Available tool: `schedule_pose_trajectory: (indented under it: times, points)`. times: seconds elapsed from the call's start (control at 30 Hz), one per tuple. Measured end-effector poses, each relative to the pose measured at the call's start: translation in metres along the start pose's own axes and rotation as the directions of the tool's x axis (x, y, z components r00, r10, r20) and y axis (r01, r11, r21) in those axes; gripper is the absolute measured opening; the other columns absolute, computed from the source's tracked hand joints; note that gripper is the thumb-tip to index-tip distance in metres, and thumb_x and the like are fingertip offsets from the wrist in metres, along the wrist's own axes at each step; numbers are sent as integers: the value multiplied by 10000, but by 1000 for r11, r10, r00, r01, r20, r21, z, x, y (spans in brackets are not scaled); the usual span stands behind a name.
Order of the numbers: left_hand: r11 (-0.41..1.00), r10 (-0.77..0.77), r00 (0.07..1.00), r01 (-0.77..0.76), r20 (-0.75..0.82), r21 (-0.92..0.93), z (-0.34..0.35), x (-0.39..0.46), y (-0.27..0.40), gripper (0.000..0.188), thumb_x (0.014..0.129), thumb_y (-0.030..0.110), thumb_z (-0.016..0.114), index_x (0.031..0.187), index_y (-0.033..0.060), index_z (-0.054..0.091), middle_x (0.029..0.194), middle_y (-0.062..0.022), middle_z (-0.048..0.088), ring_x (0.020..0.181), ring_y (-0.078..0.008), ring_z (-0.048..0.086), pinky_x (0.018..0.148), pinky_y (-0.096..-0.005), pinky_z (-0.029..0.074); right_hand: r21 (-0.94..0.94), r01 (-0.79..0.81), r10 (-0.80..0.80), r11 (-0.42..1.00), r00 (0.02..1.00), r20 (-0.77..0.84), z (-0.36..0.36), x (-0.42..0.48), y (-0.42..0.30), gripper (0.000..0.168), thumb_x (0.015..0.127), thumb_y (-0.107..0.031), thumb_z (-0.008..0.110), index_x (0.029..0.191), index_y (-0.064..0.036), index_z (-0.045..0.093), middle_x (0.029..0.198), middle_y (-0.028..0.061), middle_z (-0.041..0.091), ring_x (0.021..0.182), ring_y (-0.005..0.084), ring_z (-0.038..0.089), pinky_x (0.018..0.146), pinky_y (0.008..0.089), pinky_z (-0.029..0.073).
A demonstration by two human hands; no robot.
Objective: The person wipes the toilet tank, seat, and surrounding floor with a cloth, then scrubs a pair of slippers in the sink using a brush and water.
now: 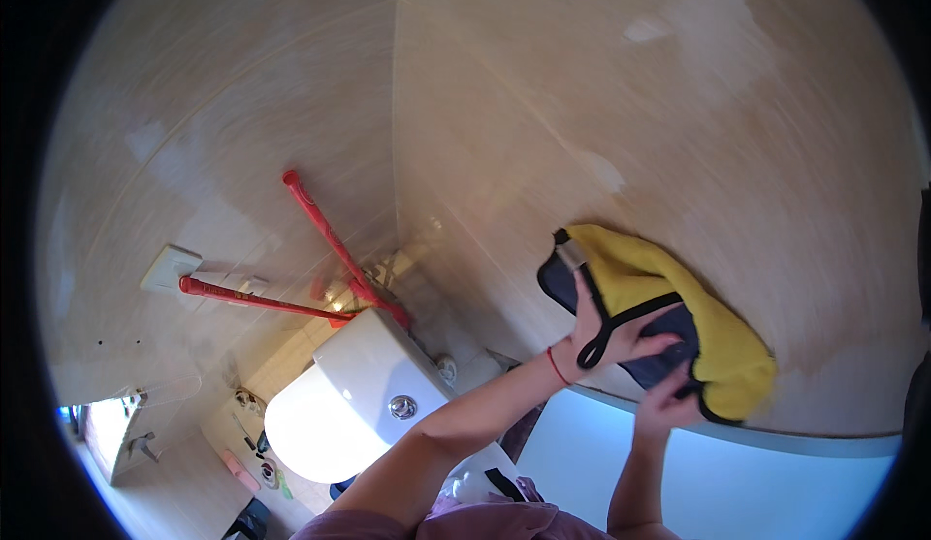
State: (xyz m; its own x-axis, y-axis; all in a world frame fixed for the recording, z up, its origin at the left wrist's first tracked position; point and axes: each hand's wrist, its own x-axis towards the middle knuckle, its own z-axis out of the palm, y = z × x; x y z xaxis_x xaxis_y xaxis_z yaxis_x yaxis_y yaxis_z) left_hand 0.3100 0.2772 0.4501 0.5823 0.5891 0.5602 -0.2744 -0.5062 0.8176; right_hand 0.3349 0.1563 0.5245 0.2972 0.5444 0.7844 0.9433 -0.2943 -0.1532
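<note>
A microfibre cleaning cloth (pixel 716 322), yellow on one side and dark grey on the other, with black edging and a hanging loop, is folded loosely in front of the tiled wall (pixel 553 147). My left hand (pixel 618 340), with a red string bracelet at the wrist, grips it near the loop. Part of the left fingers is tucked behind the cloth's folds. Lower down, my right hand (pixel 665 398) holds the cloth by its bottom edge. The two hands are close together, with the grey side showing between them. Whether the cloth touches the wall, I cannot tell.
Below my left forearm stands a white toilet with its cistern (pixel 364 351) and round flush button (pixel 402 407). Two red handles (pixel 320 220) lean in the corner behind it. A pale smooth surface (pixel 727 489) spans the lower right. Small items, including a pink slipper (pixel 241 469), lie on the floor.
</note>
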Motion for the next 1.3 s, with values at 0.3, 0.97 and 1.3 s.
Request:
schedule_pose_trajectory:
  times: [0.3,0.97,1.3]
  points:
    - [772,-539,832,426,129,472,32,-206,-150,491,918,327,512,1368,137,466,1387,-116,478,1336,-300,370,1114,-516,256,-120,155,-33,981,735,677,93,-224,55,189,732,-141,658,908,-77,677,940,83,669,956,249,629,899,425,453]
    - [781,428,902,-401,56,478,58,-6,35,391,804,521,641,1173,396,665,1214,81,604,1220,-203,475,1114,-615,29,-202,-91,57,975,985,-165,-56,-36,49,317,962,-44,491,1237,113,505,1234,247,575,1122,367,578,976,425,432]
    - [957,-193,747,287,636,-47,39,-171,-114,375,731,255,753,1087,154,694,1151,-52,647,1123,-282,544,965,-389,427,-155,47,38,987,863,503,8,-263,109,340,748,-186,694,1074,-94,666,1140,107,654,1082,284,598,1020,488,391]
